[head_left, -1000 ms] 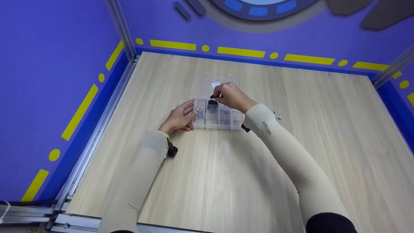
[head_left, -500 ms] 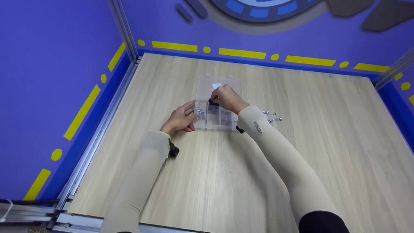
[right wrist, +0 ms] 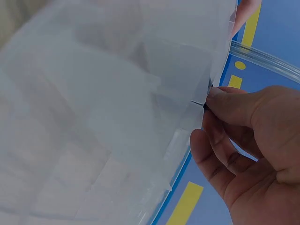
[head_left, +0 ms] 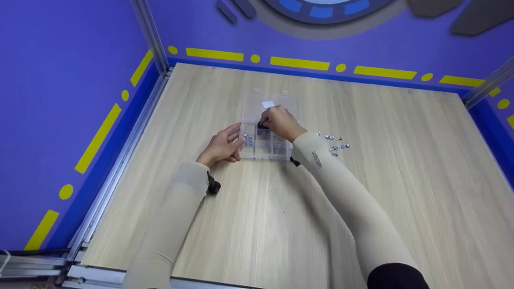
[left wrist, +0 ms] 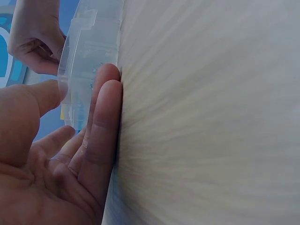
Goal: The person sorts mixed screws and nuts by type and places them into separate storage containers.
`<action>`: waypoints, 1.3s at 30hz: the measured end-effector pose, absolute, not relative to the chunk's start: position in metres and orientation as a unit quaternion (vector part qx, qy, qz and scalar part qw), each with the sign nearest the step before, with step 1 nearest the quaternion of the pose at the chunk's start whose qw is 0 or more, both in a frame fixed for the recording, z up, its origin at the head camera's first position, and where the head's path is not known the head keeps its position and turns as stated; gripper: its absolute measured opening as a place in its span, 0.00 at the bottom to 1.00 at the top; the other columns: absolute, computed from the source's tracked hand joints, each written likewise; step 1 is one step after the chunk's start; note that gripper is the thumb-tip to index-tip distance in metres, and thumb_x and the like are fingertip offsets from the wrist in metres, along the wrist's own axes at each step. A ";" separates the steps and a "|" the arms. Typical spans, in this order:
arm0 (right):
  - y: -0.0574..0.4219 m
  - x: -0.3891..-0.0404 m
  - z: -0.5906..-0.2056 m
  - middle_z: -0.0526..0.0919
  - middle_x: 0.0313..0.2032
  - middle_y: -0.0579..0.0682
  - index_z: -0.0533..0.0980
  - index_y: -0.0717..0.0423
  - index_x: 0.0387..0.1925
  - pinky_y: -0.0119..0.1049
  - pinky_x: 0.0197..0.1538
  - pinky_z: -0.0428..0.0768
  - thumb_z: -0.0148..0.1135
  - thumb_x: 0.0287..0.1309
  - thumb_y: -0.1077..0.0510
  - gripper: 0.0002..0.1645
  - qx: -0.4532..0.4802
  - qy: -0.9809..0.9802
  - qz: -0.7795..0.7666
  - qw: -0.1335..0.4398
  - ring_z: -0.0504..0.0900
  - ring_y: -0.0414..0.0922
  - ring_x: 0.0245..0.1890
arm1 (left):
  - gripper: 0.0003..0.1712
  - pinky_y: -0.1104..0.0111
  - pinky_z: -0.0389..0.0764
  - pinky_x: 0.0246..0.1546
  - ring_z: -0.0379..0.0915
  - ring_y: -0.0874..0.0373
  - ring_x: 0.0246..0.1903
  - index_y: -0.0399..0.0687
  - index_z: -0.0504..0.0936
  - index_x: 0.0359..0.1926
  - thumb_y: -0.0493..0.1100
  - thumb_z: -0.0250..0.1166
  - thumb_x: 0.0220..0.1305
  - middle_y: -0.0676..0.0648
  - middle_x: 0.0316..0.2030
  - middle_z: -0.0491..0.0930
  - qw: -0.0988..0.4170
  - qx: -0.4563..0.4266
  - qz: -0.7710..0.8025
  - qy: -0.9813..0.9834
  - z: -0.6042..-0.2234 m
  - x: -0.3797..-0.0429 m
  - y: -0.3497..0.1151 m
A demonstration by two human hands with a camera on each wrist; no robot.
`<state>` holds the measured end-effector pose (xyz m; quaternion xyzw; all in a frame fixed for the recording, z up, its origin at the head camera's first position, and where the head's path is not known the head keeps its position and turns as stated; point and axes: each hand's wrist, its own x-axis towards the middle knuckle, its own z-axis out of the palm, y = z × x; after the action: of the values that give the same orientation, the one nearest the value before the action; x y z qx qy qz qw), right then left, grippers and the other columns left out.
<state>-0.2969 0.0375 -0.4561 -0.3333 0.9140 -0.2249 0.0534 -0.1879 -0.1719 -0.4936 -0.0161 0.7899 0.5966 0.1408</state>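
On the table stands a clear plastic compartment box (head_left: 264, 148), its lid (head_left: 251, 105) folded back away from me. My left hand (head_left: 223, 145) rests against the box's left side, fingers extended. In the left wrist view its thumb (left wrist: 49, 93) touches the upper edge while two fingers lie low along the wall. With thumb and fingertips, my right hand (head_left: 281, 121) pinches a small black piece (head_left: 261, 125) at a back compartment, left of centre. The right wrist view shows only a dark sliver of it. Small silver metal parts (head_left: 247, 139) lie in the left compartment.
Several loose silver screws (head_left: 337, 147) lie on the table to the right of the box, close by my right sleeve. A white label (head_left: 268, 104) shows on the lid. Blue-purple panels (head_left: 225, 32) and metal rails border the table.
My right hand has come down and slightly left with the black piece, from above the compartment to its opening. Its forearm shifted left, uncovering more screws. My left hand stays against the box.
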 end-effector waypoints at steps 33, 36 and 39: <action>0.039 -0.293 -0.455 0.89 0.35 0.54 0.88 0.62 0.33 0.41 0.42 0.83 0.61 0.64 0.71 0.11 -0.302 0.929 -0.206 0.050 0.81 0.49 0.34 | 0.38 0.69 0.85 0.20 0.82 0.54 0.22 0.55 0.54 0.82 0.41 0.58 0.78 0.45 0.75 0.64 0.145 -0.005 0.598 0.788 -0.495 -0.188 -0.170; 0.039 -0.294 -0.455 0.88 0.35 0.54 0.87 0.63 0.32 0.41 0.41 0.82 0.61 0.64 0.72 0.11 -0.304 0.926 -0.215 0.058 0.80 0.48 0.34 | 0.38 0.69 0.84 0.20 0.82 0.54 0.21 0.55 0.54 0.82 0.41 0.58 0.78 0.45 0.75 0.65 0.145 -0.006 0.599 0.787 -0.496 -0.188 -0.170; 0.039 -0.296 -0.453 0.89 0.37 0.55 0.88 0.63 0.34 0.40 0.44 0.83 0.62 0.65 0.71 0.10 -0.327 0.917 -0.217 0.071 0.82 0.48 0.35 | 0.38 0.69 0.84 0.20 0.82 0.54 0.22 0.56 0.54 0.82 0.41 0.59 0.78 0.45 0.75 0.64 0.144 -0.010 0.602 0.785 -0.496 -0.186 -0.173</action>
<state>-0.2958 0.0388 -0.4527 -0.3272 0.9170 -0.2166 0.0715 -0.1865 -0.1725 -0.4964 -0.0103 0.7851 0.6023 0.1442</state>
